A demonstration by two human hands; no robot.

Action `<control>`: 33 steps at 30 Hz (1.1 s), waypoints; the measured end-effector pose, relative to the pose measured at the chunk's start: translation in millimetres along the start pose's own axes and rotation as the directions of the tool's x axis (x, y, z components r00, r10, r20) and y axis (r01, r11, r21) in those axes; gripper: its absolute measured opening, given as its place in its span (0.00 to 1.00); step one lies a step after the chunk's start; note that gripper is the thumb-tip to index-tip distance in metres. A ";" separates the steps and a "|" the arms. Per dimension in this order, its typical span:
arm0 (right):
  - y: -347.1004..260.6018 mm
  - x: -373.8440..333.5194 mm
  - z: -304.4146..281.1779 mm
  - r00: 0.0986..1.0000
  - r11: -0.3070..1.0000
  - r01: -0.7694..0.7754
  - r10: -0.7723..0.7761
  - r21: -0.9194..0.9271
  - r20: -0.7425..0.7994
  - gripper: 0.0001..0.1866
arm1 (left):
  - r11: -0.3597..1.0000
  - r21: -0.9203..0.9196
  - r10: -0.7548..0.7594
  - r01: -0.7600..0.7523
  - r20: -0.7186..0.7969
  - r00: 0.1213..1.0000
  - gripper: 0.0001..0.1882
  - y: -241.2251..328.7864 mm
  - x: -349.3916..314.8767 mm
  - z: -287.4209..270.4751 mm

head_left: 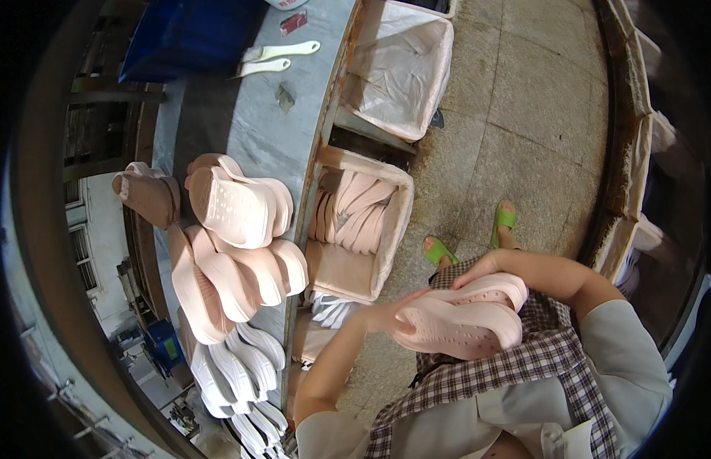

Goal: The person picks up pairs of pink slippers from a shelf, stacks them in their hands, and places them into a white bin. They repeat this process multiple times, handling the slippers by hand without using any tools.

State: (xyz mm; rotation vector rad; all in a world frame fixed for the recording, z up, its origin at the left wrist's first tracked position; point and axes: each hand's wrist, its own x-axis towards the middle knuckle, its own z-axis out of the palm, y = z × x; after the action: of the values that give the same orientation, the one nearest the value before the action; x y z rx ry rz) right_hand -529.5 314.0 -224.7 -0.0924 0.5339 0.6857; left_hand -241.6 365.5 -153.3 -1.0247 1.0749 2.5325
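In front of my checked apron I hold a pair of pale pink foam clogs (459, 329), one lying behind the other, with small holes along their sides. My left hand (382, 316) grips them at the left end. My right hand (478, 268) closes on their far side, and part of its fingers is hidden by the clogs. On the bench to my left, more pink clogs (241, 210) stand stacked in overlapping rows. Nearer to me on that bench lie white clogs (237, 367), also overlapping.
Beside the bench stands a lined bin (397, 237) holding several pink clogs; beyond it is another lined bin (440, 69). White-handled knives (283, 51) and a blue crate (187, 38) rest at the bench's far end. More lined bins (631, 153) run along the right.
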 end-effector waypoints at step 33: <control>197.1 144.0 -316.0 0.318 0.789 0.609 -0.144 0.086 -0.937 0.14 | 0.962 0.238 0.236 -0.136 -0.971 -0.032 0.41 -300.3 229.5 -332.3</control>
State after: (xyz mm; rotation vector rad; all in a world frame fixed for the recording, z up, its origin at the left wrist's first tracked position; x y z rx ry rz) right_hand -698.4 470.2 -551.1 -0.1716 1.6878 -0.0879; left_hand -108.8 330.8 -637.6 -3.0913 1.5657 1.3691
